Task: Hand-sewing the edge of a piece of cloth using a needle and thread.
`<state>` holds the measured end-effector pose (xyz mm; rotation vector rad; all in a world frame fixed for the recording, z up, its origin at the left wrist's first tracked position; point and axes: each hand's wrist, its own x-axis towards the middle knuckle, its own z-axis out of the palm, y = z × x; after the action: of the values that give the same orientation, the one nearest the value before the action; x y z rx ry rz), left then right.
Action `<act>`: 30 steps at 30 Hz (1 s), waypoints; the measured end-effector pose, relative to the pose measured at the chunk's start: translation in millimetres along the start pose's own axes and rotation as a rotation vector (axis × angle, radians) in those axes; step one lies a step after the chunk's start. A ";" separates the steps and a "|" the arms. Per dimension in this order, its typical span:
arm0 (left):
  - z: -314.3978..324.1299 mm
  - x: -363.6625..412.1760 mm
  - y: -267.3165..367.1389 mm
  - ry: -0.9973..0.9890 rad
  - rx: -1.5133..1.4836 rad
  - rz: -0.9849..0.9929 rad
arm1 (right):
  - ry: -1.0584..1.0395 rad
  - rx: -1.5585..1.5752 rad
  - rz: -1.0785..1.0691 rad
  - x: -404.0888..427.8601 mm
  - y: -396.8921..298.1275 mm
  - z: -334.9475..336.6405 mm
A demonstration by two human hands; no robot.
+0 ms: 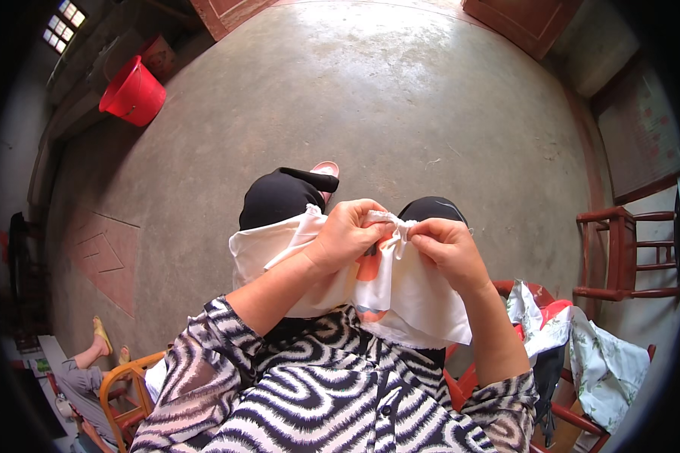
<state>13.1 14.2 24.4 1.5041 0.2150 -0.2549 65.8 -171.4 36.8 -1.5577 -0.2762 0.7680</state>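
Observation:
White fabric [430, 308] with orange and dark printed patches is spread over my lap, its lower edge frayed. My left hand [348, 235] pinches the gathered upper edge of the cloth between thumb and fingers. Just to the right, my right hand [447, 246] grips the same bunched edge with thumb and forefinger. A short puckered stretch of cloth shows between the two hands. Whether a needle or thread is held in the fingertips is too small to tell.
A red bucket [133, 93] stands on the concrete floor at upper left. To my right, a red wooden chair [527, 291] carries printed cloth [606, 362]. Another wooden chair [617, 255] stands by the wall. At lower left, a seated person's legs [85, 368] show beside a bamboo-like chair [110, 390].

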 end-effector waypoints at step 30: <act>-1.8 -1.3 5.3 -0.171 -0.501 -0.263 | -0.034 -0.183 -0.060 -13.7 -11.8 -6.6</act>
<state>13.5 16.3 29.7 0.9505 0.3138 -0.4989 62.7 -182.9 52.0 -1.7007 -0.4265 0.7391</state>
